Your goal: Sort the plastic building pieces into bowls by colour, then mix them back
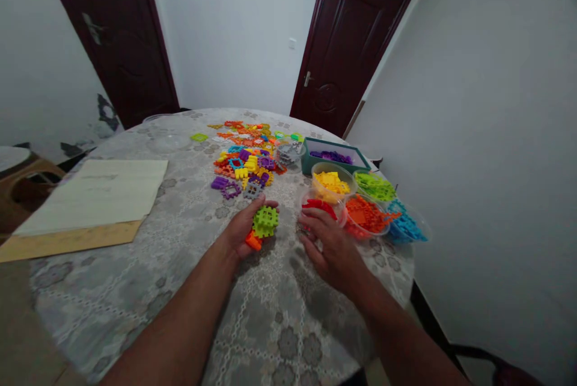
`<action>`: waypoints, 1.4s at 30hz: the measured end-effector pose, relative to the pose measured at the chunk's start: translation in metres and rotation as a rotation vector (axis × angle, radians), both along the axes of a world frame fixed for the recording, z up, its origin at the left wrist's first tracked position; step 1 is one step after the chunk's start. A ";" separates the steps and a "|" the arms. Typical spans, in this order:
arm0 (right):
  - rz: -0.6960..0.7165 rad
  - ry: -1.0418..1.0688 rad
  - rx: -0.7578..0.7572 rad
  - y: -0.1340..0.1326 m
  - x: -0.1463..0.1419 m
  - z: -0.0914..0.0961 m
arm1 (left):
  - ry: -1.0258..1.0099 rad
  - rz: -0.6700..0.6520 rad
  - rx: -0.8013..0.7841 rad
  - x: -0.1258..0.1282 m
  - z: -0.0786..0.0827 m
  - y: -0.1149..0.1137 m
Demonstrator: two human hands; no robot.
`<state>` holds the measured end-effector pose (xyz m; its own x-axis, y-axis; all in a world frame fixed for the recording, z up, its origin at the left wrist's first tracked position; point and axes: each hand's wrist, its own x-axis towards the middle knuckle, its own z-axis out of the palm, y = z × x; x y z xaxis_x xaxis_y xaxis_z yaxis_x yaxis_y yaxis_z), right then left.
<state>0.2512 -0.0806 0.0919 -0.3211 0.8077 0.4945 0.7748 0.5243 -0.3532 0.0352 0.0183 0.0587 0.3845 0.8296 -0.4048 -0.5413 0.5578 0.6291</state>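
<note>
My left hand (241, 229) is closed around a few plastic building pieces above the patterned tablecloth. A lime-green interlocking block (265, 221) sits on top in it, with an orange piece (253, 240) below. My right hand (327, 245) is at the near side of a clear bowl with red pieces (319, 205), its thumb and fingers apart. I see nothing held in it, though the fingers partly cover the bowl. Ahead of my left hand lies a loose heap of mixed pieces (247, 163) in purple, yellow, orange, blue and grey.
Clear bowls hold yellow pieces (331, 181), orange pieces (367, 214), green pieces (374, 186), blue pieces (406, 222) and grey pieces (289, 153). A teal box (311, 163) contains purple pieces. White paper (99, 193) lies over brown card (72, 242) at left. A wall borders the right side.
</note>
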 end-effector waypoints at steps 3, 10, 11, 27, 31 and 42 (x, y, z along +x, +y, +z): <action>0.036 -0.036 -0.070 0.023 -0.039 -0.011 | -0.051 -0.025 0.029 0.001 -0.003 0.000; 0.027 -0.006 -0.075 0.045 -0.053 -0.026 | -0.044 -0.025 0.044 0.003 -0.004 -0.001; 0.018 0.018 -0.062 0.044 -0.051 -0.025 | -0.034 -0.034 0.043 0.004 -0.002 -0.002; -0.803 -0.179 -0.043 0.081 0.172 0.068 | 0.036 -0.015 0.034 0.001 0.006 -0.002; -0.841 -0.210 -0.072 0.089 0.193 0.061 | 0.037 -0.011 0.042 0.002 0.008 -0.004; -0.343 0.022 0.178 0.036 0.083 0.041 | 0.005 -0.017 0.012 0.002 0.006 -0.004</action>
<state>0.3339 -0.0443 0.1332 -0.0347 0.7670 0.6407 0.9092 0.2904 -0.2985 0.0372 0.0138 0.0649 0.3970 0.8278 -0.3965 -0.5284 0.5594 0.6387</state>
